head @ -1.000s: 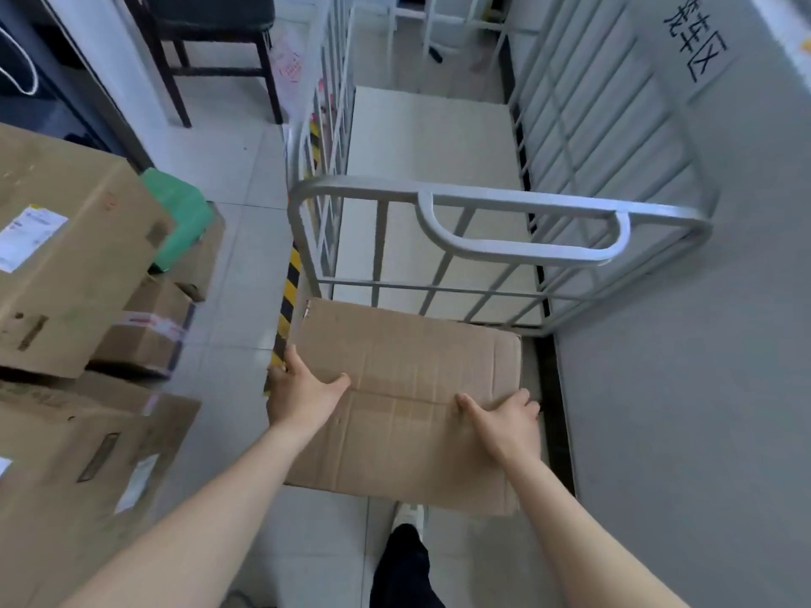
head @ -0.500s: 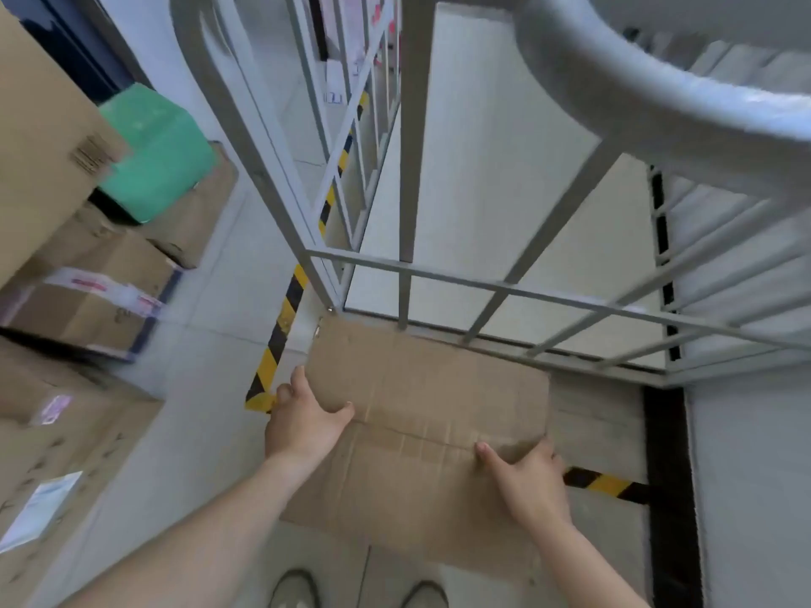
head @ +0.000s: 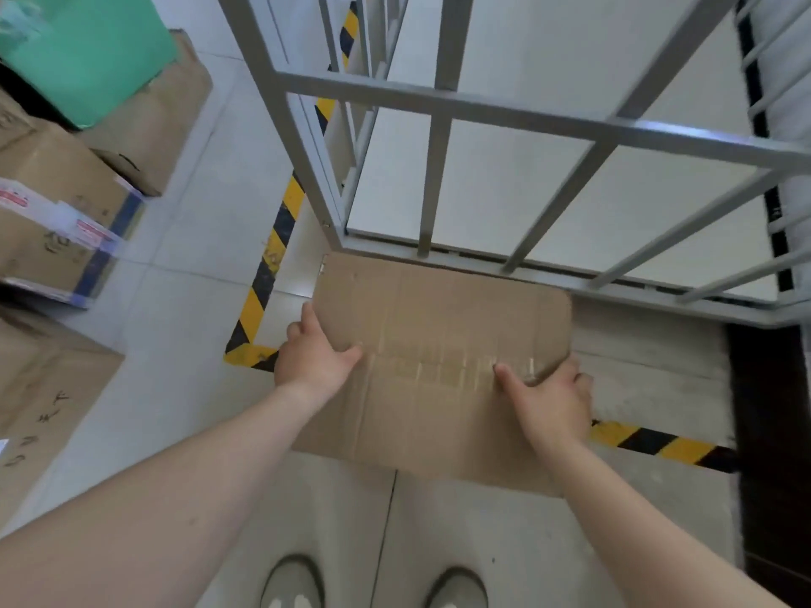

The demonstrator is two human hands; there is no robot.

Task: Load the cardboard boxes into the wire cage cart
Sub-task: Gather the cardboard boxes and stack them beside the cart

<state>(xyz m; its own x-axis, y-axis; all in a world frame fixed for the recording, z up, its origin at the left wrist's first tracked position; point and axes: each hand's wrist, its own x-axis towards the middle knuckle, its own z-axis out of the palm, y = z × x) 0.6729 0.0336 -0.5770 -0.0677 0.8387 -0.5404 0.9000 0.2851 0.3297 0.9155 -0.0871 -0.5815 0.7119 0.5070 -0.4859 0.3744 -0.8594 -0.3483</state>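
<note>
A brown cardboard box (head: 439, 326) with a taped seam across its top is low to the floor, right in front of the wire cage cart (head: 439, 107). My left hand (head: 313, 353) grips its left edge, thumb on top. My right hand (head: 548, 397) grips its right edge, thumb laid over the top. The box's far edge lies against the cart's grey base frame (head: 570, 280). Behind the near bars, the cart's pale floor (head: 526, 190) shows nothing on it.
Several stacked cardboard boxes (head: 57, 221) stand at the left, one with a green package (head: 87, 50) on top. Yellow-black hazard tape (head: 272, 256) marks the floor around the cart. My shoes (head: 294, 585) are at the bottom. A dark strip (head: 768, 432) runs along the right.
The box has gone down from about waist height to near the floor in front of the cart. My head has dipped, so the cart's bars fill the upper view.
</note>
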